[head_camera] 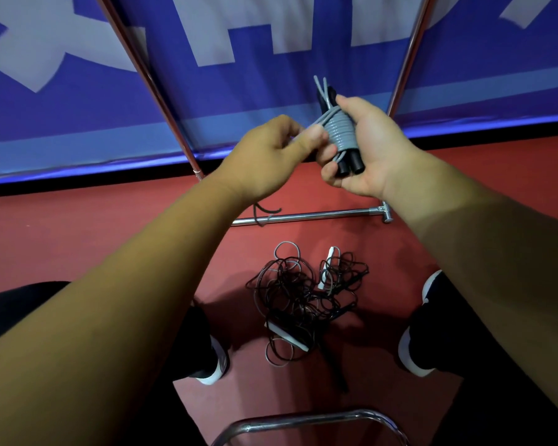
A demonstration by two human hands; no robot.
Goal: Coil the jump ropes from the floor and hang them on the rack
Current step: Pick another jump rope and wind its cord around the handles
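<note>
**Grip.** Your right hand (364,146) holds the grey jump rope (339,130) raised in front of the rack (173,123). The fingers are curled round its two black handles (351,165). The cord is wound in tight turns round both handles, and two short grey lengths stick out above the wrap. Your left hand (264,156) pinches the free run of grey cord between thumb and forefinger, just beside the wrap. Whether that run is the tail end or a loop cannot be determined, because your fingers cover it.

**Outstanding.** A tangle of ropes (300,300), black and grey cords with white handles, lies on the red floor (78,236) between your shoes (213,365) and is not yet coiled. A dark cord (264,214) lies across the lower crossbar (319,215).

**Risks.**
1. The last turn appears unsecured. If your left pinch slackens, the springy cord is likely to unwind several turns.
2. A bundle wound this tightly shows no open loop for hanging. Resting on a bar, it may slide off.
3. The tangle sits directly at your feet. A step toward the rack could snag a loop on a shoe and drag the pile.
4. Pulling one rope hard out of that pile would probably tighten the knots.
</note>
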